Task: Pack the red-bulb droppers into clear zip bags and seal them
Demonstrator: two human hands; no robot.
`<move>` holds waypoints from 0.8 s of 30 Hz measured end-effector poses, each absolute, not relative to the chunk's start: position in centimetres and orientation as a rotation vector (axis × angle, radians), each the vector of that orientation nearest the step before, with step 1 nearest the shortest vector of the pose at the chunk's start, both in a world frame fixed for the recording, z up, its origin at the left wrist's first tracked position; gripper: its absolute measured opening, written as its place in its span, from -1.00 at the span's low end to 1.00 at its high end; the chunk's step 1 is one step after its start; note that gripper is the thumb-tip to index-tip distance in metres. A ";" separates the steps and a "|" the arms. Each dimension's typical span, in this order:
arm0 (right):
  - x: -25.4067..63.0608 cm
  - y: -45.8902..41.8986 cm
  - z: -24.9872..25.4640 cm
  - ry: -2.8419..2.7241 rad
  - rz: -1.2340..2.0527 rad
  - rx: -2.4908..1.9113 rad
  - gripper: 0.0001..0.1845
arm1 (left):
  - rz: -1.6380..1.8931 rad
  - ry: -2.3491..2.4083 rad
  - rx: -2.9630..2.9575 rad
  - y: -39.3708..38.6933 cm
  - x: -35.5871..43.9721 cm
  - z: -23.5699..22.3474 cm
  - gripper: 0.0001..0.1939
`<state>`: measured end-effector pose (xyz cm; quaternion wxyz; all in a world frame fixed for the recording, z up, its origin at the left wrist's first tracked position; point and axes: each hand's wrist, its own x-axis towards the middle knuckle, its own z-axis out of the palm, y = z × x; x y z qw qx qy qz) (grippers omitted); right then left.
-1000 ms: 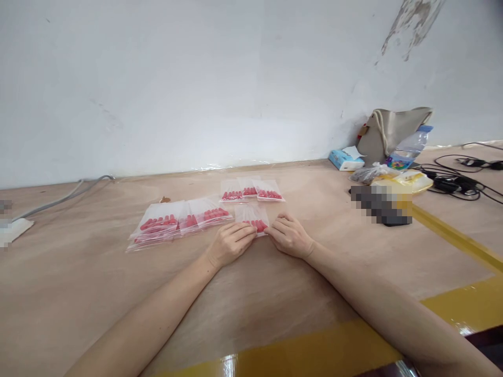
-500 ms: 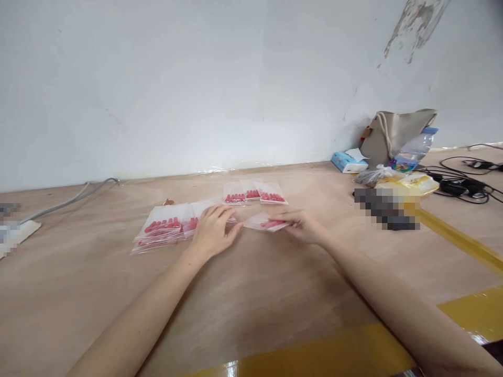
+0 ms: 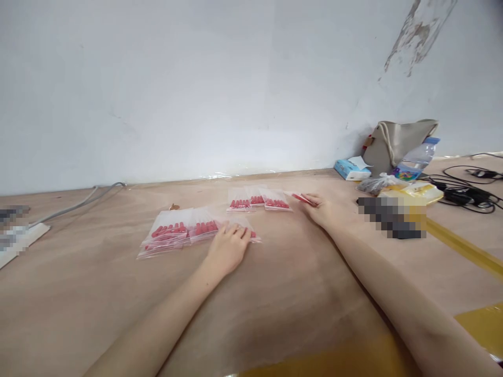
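My left hand rests, fingers slightly apart, on a clear bag of red pieces at the right end of the near row. Beside it lie another bag of red pieces and a stack of such bags. Pinched in my right hand is a clear bag with red pieces, tilted and seen nearly edge-on. Just left of that hand, farther back, several bags overlap in a far row. The red pieces look like small capsule-shaped sleeves.
A blue tissue pack, a beige bag, a clear blue-topped pouch and a yellow packet stand at the right. Black cables lie beyond them. A grey cable runs along the left. The wall closes off the back.
My right hand has moved right and slightly back with its bag, lifting it from the work surface. My left hand has shifted right and nearer, uncovering the middle bags.
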<state>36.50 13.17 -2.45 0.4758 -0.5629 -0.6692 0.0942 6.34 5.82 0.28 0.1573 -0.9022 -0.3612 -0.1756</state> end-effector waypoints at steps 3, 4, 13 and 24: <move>36.9 13.9 -2.7 -1.721 0.225 -1.435 -0.65 | -0.530 -0.996 -2.630 4.2 8.3 -0.5 -0.73; 37.0 13.9 -2.8 -1.746 0.240 -1.438 -0.62 | -0.554 -0.992 -2.652 3.9 8.8 -0.8 -0.70; 34.9 8.4 -2.6 -1.855 -0.053 -1.211 -0.62 | -0.934 -1.053 -2.869 4.7 6.8 -1.5 -0.49; 30.2 4.5 -1.9 -2.307 -0.149 -0.764 -0.73 | -0.986 -0.800 -2.873 4.2 5.3 -2.1 -0.73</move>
